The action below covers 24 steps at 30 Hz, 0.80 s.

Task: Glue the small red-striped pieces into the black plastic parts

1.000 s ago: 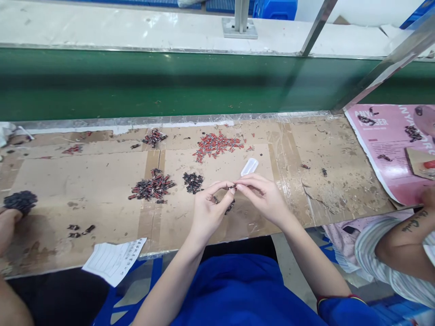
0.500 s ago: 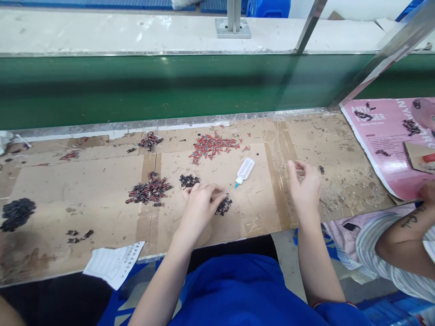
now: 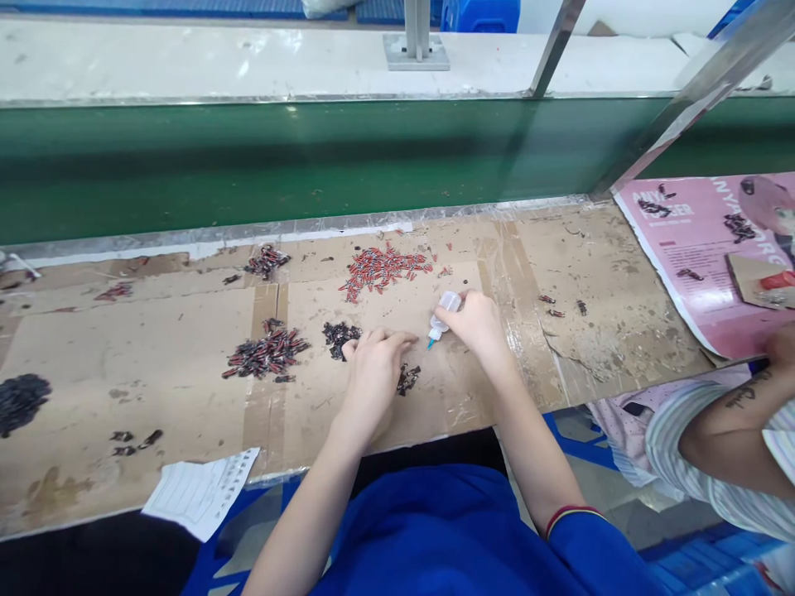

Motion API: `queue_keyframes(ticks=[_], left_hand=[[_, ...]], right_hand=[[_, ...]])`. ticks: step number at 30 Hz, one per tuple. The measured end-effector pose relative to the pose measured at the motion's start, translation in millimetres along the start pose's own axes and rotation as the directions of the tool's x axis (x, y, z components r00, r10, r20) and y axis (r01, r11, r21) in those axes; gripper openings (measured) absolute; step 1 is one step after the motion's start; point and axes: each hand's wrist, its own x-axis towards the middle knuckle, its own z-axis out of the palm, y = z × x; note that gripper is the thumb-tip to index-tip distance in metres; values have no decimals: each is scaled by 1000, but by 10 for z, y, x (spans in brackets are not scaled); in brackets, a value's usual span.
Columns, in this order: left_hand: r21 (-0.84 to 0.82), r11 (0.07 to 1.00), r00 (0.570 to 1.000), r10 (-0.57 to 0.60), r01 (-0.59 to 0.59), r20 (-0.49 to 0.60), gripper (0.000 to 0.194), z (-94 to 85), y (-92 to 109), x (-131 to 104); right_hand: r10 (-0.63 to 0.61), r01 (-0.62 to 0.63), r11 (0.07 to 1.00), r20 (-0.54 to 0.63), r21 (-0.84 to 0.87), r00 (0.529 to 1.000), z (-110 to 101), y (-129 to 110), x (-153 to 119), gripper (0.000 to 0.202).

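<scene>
My right hand [image 3: 477, 324] has its thumb and fingers closed around the back end of a small clear squeeze bottle [image 3: 445, 313]. The bottle lies low over the cardboard, its teal needle tip pointing down and towards me. My left hand [image 3: 373, 364] is bent between two small heaps of dark pieces, fingers drawn together; whatever they pinch is hidden. One black heap [image 3: 340, 338] sits just left of the fingers, and a smaller dark heap [image 3: 408, 379] is under their right side. Beyond the hands a pile of red-and-dark small parts [image 3: 385, 269] is spread out.
Further left are a red-and-black pile [image 3: 266, 349], a smaller pile [image 3: 267, 261] and a black heap [image 3: 23, 403]. A paper slip [image 3: 202, 492] overhangs the front edge. A few parts [image 3: 552, 306] lie right, near a pink poster [image 3: 689, 273] and another person's arm [image 3: 726, 422].
My right hand has moved left from the bare cardboard onto the bottle and closed on it. Two small parts now lie where it was. My left hand has stayed near the dark heaps.
</scene>
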Motion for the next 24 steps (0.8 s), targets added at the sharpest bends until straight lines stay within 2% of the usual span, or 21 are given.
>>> queue_keyframes(ticks=[3, 5, 7, 9, 10, 14, 18, 24], left_hand=[[-132, 991, 999, 3, -9, -48, 21, 50, -67, 32], [-180, 984, 997, -2, -12, -78, 16, 90, -111, 40], [-170, 986, 993, -13, -7, -114, 14, 117, -147, 35], [-132, 991, 989, -22, 3, -147, 13, 124, -174, 20], [-116, 993, 988, -24, 6, -152, 13, 119, -184, 11], [-110, 994, 993, -21, 8, -118, 8, 78, -205, -15], [-149, 989, 997, -5, -6, -74, 17, 64, -221, -19], [-187, 982, 993, -14, -7, -115, 11, 107, -250, -15]], right_hand=[[14, -40, 958, 92, 284, 996, -33, 64, 11, 18], [21, -111, 840, 173, 532, 985, -53, 122, 17, 22], [11, -168, 676, 219, 717, 976, -65, 163, 5, 30], [5, -176, 558, 209, 811, 978, -55, 176, -32, 35], [11, -171, 531, 195, 830, 981, -38, 172, -61, 36], [57, -121, 553, 107, 824, 993, 90, 116, -213, 39], [93, -47, 573, -8, 818, 996, 195, 69, -347, 37], [107, -14, 636, -70, 772, 992, 206, 120, -444, 32]])
